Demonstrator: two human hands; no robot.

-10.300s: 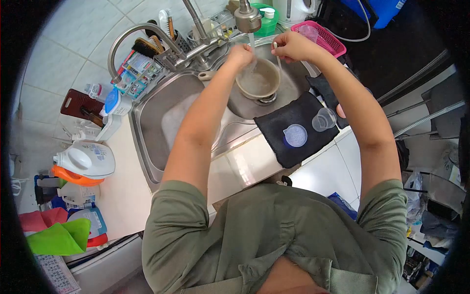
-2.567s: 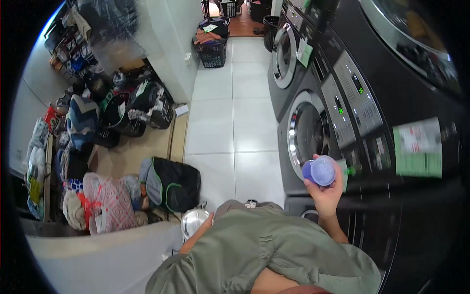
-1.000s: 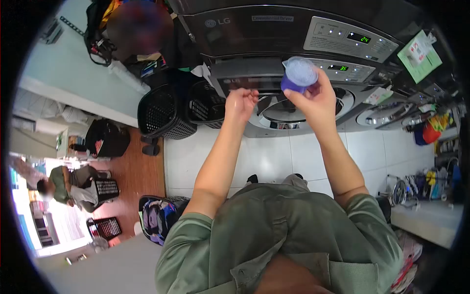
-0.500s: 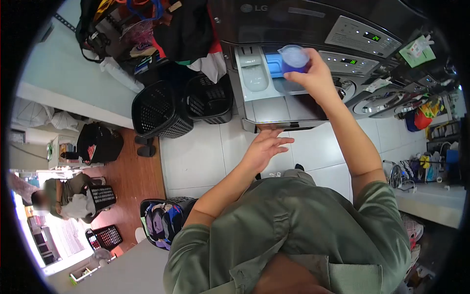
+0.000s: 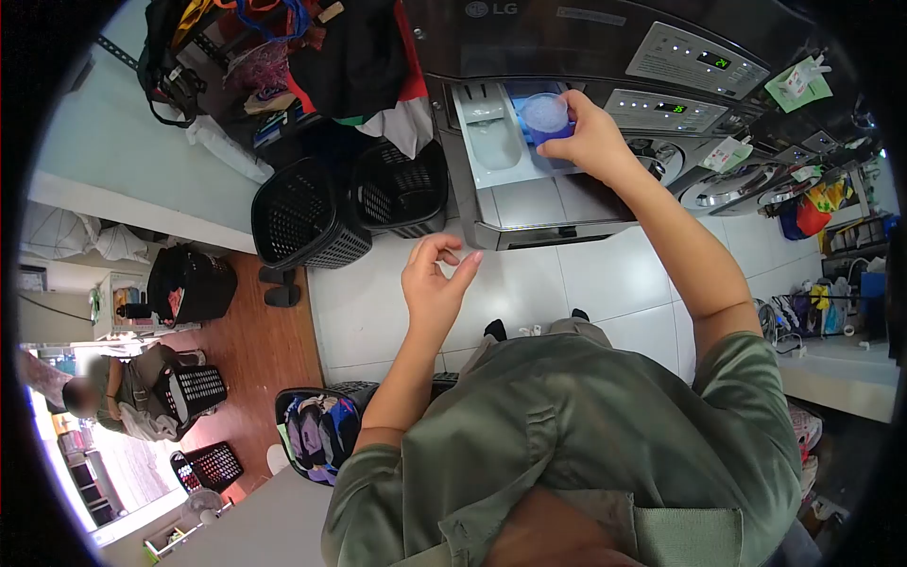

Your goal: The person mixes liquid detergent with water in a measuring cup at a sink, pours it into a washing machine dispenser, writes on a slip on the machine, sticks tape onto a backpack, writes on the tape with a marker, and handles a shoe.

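Observation:
My right hand (image 5: pixel 590 142) grips a small clear cup (image 5: pixel 546 115) with blue-purple contents, fingers and thumb around its side. The cup is over the blue-lined part of a pulled-out white detergent drawer (image 5: pixel 487 178); whether it touches the drawer I cannot tell. Beside the cup, the drawer's left compartment lies in plain sight. My left hand (image 5: pixel 435 283) is raised over the tiled floor, holding nothing, with fingers loosely curled and the thumb apart. The drawer belongs to a dark washing machine (image 5: pixel 553 203).
Two black laundry baskets (image 5: pixel 298 213) stand left of the machine. A basket of clothes (image 5: pixel 321 430) is by my left elbow. Clothes (image 5: pixel 350 66) hang at upper left. Farther left, a person (image 5: pixel 123 387) sits near another basket. More machines (image 5: pixel 713 194) line the right.
My right hand has shifted left with the cup, farther over the drawer. My left hand has moved left, away from the machine's front, and its fingers have curled.

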